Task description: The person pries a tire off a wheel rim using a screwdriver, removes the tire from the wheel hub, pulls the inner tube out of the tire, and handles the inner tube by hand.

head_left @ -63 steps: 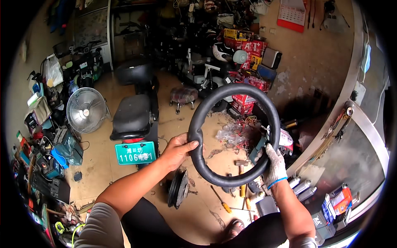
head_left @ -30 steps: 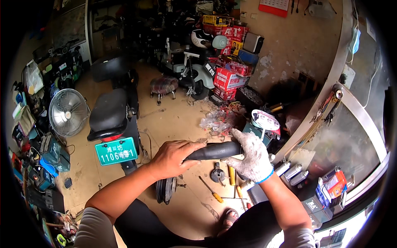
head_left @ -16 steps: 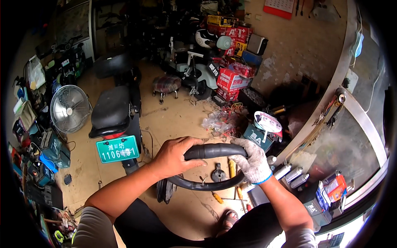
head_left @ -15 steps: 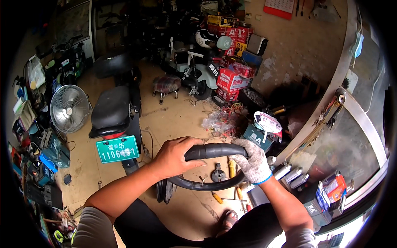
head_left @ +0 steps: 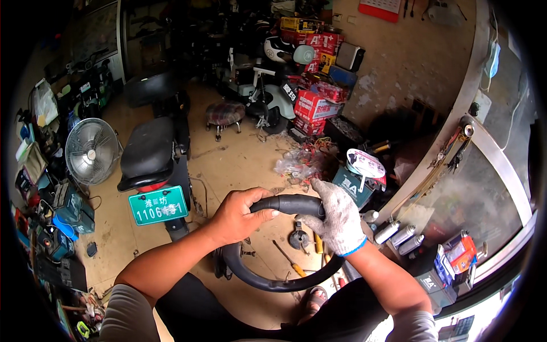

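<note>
A black rubber inner tube (head_left: 273,284) hangs as a loop in front of me, above the floor. My bare left hand (head_left: 240,215) grips its upper left part, with the thumb on the near side. The upper right part is in my right hand (head_left: 341,221), which wears a white knit glove with a blue cuff. Between the hands runs a short arched stretch of tube. Below it on the floor lie a screwdriver (head_left: 297,269) with a yellow handle and a round black part (head_left: 298,237).
An electric scooter (head_left: 149,145) with a green plate stands ahead left, beside a metal fan (head_left: 91,153). Further back are a plaid stool (head_left: 225,114) and stacked red boxes (head_left: 313,108). Spray cans (head_left: 403,235) line the glass door at right. Batteries (head_left: 74,208) crowd the left.
My right hand has shifted left along the top, closer to my left hand. The loop's lower part now hangs lower and nearer to me, and its valve is no longer visible.
</note>
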The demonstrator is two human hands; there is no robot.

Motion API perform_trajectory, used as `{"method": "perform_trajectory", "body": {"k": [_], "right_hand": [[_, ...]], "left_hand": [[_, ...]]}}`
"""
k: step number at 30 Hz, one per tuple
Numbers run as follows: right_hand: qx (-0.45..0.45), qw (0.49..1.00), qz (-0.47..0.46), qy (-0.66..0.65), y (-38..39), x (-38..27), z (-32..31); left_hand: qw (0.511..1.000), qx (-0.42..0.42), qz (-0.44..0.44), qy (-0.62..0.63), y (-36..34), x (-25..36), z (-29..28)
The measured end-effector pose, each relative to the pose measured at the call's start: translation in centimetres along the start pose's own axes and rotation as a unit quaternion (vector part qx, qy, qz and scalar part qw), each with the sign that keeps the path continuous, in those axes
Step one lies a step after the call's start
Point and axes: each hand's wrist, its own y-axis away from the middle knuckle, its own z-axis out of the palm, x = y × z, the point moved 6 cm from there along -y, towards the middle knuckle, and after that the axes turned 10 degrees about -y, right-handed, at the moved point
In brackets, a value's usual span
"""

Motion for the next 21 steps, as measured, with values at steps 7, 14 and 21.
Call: {"method": "perform_trajectory", "body": {"k": [7, 14, 21], "right_hand": [[-0.053, 0.987, -0.105, 0.112, -1.3, -2.2, -0.4], [-0.216, 0.934, 0.066, -0.277, -0.6, -0.2, 1.3], [-0.260, 0.845, 0.239, -0.401, 0.1, 0.5, 1.5]], "left_hand": [[0.997, -0.031, -0.001, 0.073, 0.2, 0.5, 0.5], [0.953, -0.164, -0.062, 0.249, 0.9, -0.6, 1.8], [0.931, -0.170, -0.067, 0.317, 0.4, 0.0, 1.9]]}}
